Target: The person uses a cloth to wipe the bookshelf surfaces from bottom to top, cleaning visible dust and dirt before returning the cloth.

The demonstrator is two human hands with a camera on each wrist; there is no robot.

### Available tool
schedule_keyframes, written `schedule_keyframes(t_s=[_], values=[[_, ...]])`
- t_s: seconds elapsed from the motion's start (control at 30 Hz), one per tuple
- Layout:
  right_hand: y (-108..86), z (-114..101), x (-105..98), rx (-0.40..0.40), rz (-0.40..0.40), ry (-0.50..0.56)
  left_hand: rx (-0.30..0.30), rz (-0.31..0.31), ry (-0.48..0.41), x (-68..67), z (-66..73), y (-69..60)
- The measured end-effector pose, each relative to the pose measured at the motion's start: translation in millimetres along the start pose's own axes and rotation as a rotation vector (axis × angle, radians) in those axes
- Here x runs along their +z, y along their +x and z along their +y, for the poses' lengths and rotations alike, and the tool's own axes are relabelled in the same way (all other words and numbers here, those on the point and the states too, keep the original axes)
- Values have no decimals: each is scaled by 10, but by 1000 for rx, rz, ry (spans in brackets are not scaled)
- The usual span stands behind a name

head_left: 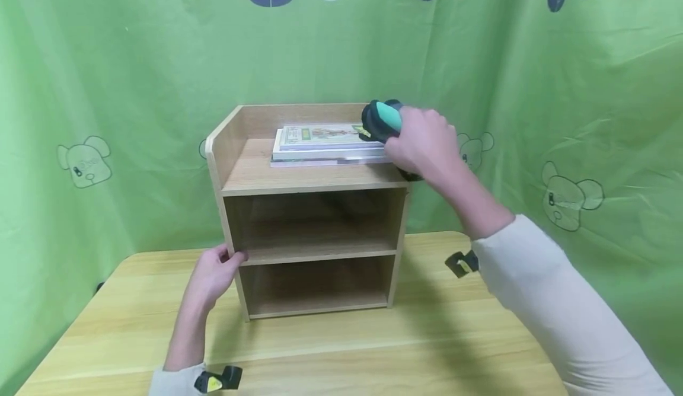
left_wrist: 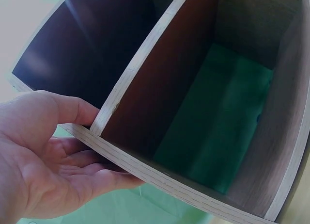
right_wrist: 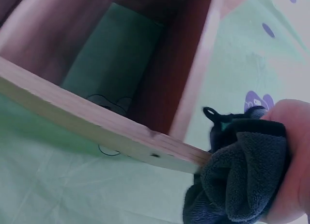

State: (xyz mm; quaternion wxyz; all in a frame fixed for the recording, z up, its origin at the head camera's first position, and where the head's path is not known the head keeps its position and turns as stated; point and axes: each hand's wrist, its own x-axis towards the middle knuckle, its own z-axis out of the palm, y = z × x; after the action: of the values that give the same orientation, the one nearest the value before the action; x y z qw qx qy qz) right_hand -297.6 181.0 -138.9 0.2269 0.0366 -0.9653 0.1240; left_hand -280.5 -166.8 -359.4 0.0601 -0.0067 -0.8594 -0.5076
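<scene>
A small wooden shelf unit (head_left: 320,256) stands upright on the table. My left hand (head_left: 213,277) grips its left side panel at the height of the middle shelf. In the left wrist view, the thumb of my left hand (left_wrist: 63,151) lies on the inner side and the fingers behind the panel. My right hand (head_left: 427,144) holds a bunched dark grey cloth (right_wrist: 242,175) with a teal part and a small hanging loop. That cloth is at the unit's upper right side, by the panel edge (right_wrist: 160,144). Part of it is hidden behind the hand in the head view.
Several stacked books (head_left: 325,144) lie on the unit's top board (head_left: 251,173), close to the cloth. A raised rim runs round the back and left of that board. Below is a light wooden table (head_left: 341,354). Green printed curtains (head_left: 160,58) hang behind and at both sides.
</scene>
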Motion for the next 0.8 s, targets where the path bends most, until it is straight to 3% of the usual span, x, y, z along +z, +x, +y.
schedule_keyframes(t_s=[0.23, 0.5, 0.8], values=[[240, -87, -121, 90, -134, -29, 9, 15, -2, -2, 3, -7], [484, -121, -184, 180, -250, 11, 10, 22, -7, -7, 5, -15], [689, -146, -222, 230, -312, 5, 31, 35, -15, 17, -1, 2]])
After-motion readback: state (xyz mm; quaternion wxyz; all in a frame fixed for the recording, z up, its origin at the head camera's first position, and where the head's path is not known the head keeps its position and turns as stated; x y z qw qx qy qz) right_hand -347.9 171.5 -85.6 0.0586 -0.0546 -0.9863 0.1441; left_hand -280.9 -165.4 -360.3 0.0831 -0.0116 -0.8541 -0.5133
